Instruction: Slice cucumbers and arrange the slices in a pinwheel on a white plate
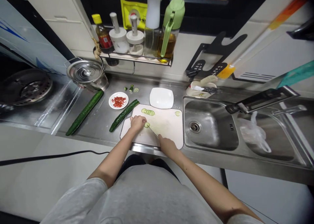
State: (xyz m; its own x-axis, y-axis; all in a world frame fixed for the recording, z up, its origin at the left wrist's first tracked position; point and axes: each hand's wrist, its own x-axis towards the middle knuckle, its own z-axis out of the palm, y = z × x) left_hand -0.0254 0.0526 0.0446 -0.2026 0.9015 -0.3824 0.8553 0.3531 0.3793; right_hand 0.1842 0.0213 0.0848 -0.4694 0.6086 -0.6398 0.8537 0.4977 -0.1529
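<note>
My right hand [168, 146] is closed around the handle of a knife [154, 132], whose thin blade points up and left across the white cutting board [169, 127]. Near its tip are a few pale green cucumber slices [147, 125]. My left hand [137, 123] is closed against these slices, its fingers bent and partly hiding what they press on. Farther back on the board lies an overlapping row of cucumber slices [148, 112]. A single slice [177, 113] sits at the board's right corner. One whole-looking cucumber [124, 116] lies along the board's left edge.
Another cucumber [84, 113] lies farther left, by a lidded steel pot [87, 75]. Behind the board stand a plate of chopped red pieces [118, 100], cucumber ends [131, 88] and a white dish [161, 98]. The sink [211, 125] is right; a seasoning rack [137, 57] hangs above.
</note>
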